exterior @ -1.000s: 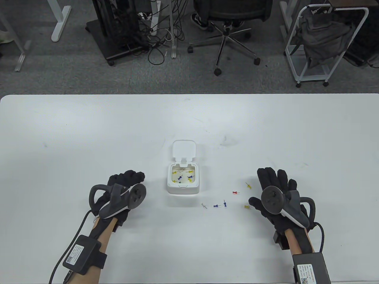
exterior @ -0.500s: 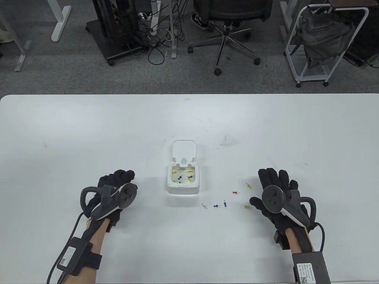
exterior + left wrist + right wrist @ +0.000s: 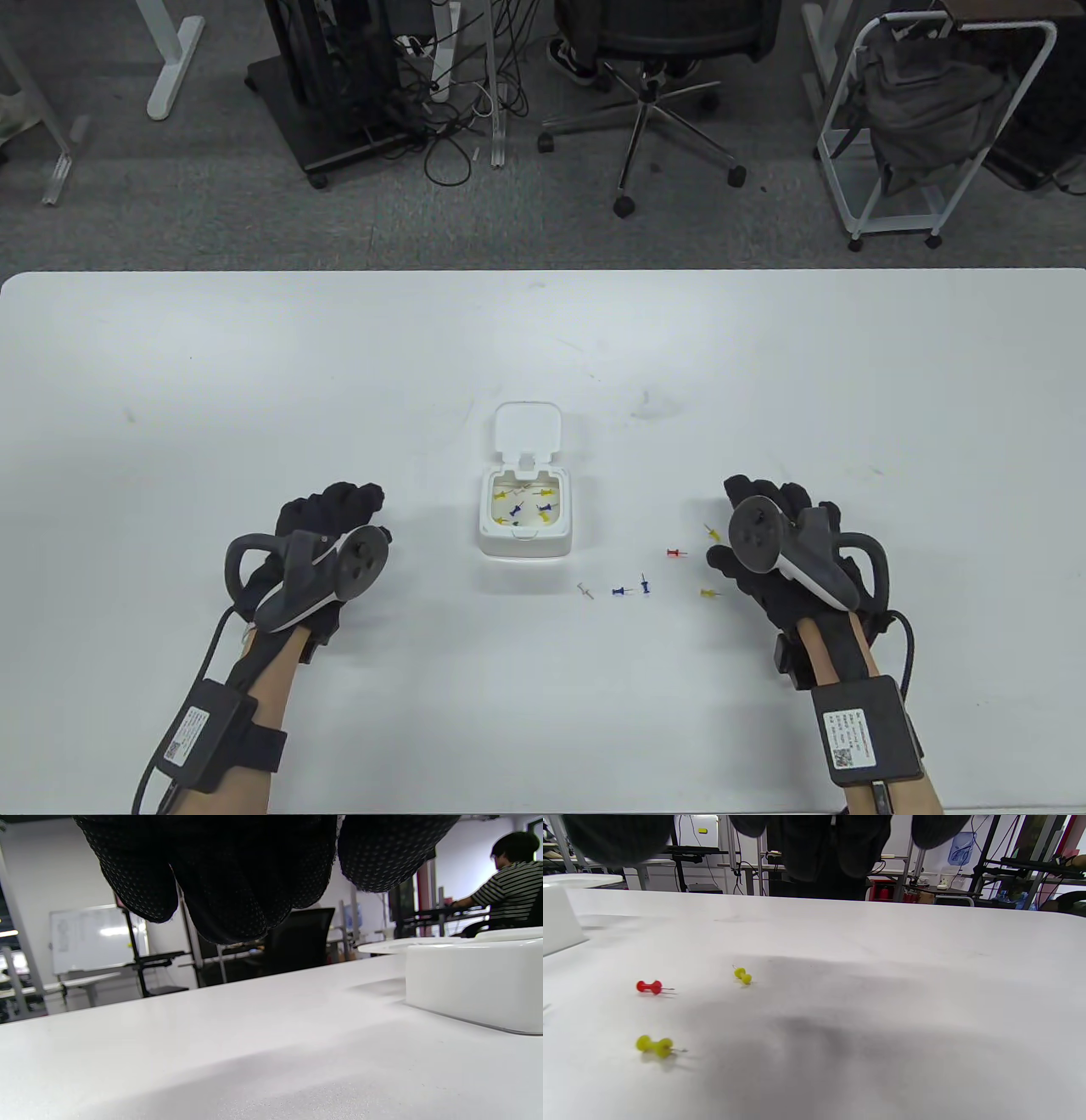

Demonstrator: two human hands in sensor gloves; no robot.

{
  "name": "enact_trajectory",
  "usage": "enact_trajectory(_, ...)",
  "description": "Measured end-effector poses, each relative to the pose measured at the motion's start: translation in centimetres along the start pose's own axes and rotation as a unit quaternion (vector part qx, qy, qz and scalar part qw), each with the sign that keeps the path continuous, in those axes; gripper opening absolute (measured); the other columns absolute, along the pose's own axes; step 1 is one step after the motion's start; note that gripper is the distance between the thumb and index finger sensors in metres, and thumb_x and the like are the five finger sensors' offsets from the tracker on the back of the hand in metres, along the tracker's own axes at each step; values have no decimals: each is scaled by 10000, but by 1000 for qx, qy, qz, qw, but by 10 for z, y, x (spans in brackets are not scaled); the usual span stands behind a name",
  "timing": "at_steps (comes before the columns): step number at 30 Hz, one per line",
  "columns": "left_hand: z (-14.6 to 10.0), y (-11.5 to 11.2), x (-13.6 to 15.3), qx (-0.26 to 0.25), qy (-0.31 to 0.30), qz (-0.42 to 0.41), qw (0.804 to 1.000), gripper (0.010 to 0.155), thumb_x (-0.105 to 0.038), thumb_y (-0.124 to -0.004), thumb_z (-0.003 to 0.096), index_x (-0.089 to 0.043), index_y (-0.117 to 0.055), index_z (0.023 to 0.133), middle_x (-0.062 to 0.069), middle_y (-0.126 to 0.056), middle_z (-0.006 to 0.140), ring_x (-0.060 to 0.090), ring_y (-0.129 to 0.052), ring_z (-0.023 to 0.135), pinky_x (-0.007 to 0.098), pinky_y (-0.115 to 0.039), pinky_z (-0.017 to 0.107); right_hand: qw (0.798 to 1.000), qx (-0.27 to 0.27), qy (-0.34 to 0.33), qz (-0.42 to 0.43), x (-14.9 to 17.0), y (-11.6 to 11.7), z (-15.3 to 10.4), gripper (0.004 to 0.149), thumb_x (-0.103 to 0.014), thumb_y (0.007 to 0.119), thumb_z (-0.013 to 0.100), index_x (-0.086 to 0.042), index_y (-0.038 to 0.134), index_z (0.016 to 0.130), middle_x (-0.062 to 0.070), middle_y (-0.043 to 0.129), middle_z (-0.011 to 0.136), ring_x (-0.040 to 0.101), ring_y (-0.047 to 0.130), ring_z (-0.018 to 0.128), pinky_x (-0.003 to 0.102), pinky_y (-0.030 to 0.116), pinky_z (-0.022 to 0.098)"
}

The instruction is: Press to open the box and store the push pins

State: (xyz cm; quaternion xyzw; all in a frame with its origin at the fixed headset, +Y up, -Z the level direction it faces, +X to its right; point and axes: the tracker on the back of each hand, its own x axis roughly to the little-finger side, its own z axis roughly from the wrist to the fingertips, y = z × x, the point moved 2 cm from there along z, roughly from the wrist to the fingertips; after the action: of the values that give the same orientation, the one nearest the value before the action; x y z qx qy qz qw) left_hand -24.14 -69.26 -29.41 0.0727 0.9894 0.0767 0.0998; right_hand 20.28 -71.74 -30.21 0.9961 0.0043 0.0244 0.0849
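The white worktop (image 3: 254,382) carries everything, seen from above. The left hand (image 3: 327,543) is rested well left of the box, its fingers (image 3: 220,891) curled loosely above the surface with nothing held; it is judged to be parked clear of the work. The right hand (image 3: 776,543) is placed just beside the loose pins, fingers bent down; nothing is seen held, though how far the fingers are parted cannot be told. Its position suggests that the next pin is about to be picked.

The white box (image 3: 524,514) is set at the centre between the hands, its lid (image 3: 528,429) already swung back on the far side, so the opening step appears done. Several yellow and blue pins (image 3: 543,509) are seen lying inside.

Six pins remain on the worktop, right of the box: a red pin (image 3: 675,553), two yellow pins (image 3: 654,1045) nearest the right hand, two blue pins (image 3: 623,590), and a pale pin (image 3: 584,589).
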Motion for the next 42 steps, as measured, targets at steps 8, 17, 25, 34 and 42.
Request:
enact_trajectory(8,0,-1,-1,-2,-4,4,1000,565,-502,-703,519,-282,-690,1039,-5,-817,1020,183,-985,761,500,-784,734,998,-13,40,-46,-16,12,29,739,-549,745,375,-198,586,1006,37,818,988,321,840,899,594,621,756)
enact_trajectory(17,0,0,-1,-5,-9,11,1000,561,-501,-704,519,-283,-696,1036,-5,-817,1020,185,-984,762,499,-783,735,995,-19,53,-86,-28,34,47,564,-493,783,381,-239,731,881,-27,947,799,254,952,732,547,717,708)
enact_trajectory(25,0,-2,1,-2,-6,11,1000,558,-499,-708,518,-287,-698,1034,-7,-818,1020,185,-987,759,499,-783,736,988,28,44,-143,-42,37,49,390,-412,807,389,-280,808,756,-81,995,646,215,999,617,523,761,685)
enact_trajectory(34,0,-2,1,0,-9,15,1000,550,-500,-708,518,-297,-702,1029,-8,-817,1021,183,-985,762,500,-784,736,988,43,41,-141,-39,42,48,383,-464,777,385,-326,799,742,-101,976,618,201,974,612,519,737,708)
enact_trajectory(42,0,-2,3,2,-4,15,1000,548,-500,-706,518,-296,-705,1027,-6,-820,1020,185,-987,760,501,-784,734,995,39,38,-84,-42,31,52,399,-473,776,385,-327,783,756,-108,977,640,196,978,620,514,738,708)
